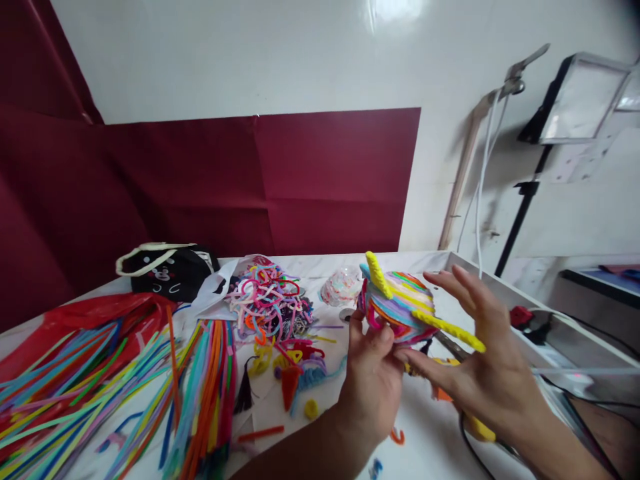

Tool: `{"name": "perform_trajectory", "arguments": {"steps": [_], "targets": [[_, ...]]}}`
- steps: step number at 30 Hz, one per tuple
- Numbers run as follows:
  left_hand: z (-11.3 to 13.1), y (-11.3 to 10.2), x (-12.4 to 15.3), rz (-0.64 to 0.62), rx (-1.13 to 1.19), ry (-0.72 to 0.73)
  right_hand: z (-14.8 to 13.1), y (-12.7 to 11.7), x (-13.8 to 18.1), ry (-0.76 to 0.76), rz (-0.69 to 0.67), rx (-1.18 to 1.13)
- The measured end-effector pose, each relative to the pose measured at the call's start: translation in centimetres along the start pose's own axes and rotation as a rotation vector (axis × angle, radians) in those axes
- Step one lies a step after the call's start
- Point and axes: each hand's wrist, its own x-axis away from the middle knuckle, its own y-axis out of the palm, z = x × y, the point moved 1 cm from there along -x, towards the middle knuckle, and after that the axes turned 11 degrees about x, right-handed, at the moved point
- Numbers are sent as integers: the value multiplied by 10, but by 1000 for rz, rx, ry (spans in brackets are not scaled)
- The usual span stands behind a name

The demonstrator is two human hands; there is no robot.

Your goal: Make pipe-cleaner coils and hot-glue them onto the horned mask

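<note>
My left hand [373, 380] is closed around the lower left side of a round craft piece [397, 300] wrapped in multicoloured pipe cleaners. Two thick, fuzzy yellow strips stick out of it: one yellow strip [379, 275] points up at the left, the other yellow strip [450, 329] reaches right toward my right palm. My right hand [480, 347] is open at the right of the piece, fingers raised and spread. Its thumb lies at the underside, close to my left fingers; contact with the piece is unclear. Behind the piece sits a clear rounded item with coloured specks [340, 287].
Long pipe cleaners [207, 400] lie in bundles at left, partly on red plastic [145, 310]. A tangled pile of pipe cleaners [270, 297], a black bag [173, 273] and small craft pieces [291, 387] are beyond. A yellow-and-orange tool [445, 363] lies partly hidden under my right hand.
</note>
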Motion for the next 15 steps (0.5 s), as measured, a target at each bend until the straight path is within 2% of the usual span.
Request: {"name": "perform_trajectory", "arguments": {"steps": [9,15], "targets": [[-6,-4,4,-2,25,14,2,2,-2,0,0,-141],[-7,-1,7,-25,11,13,4,-1,0,67,-5,-221]]}}
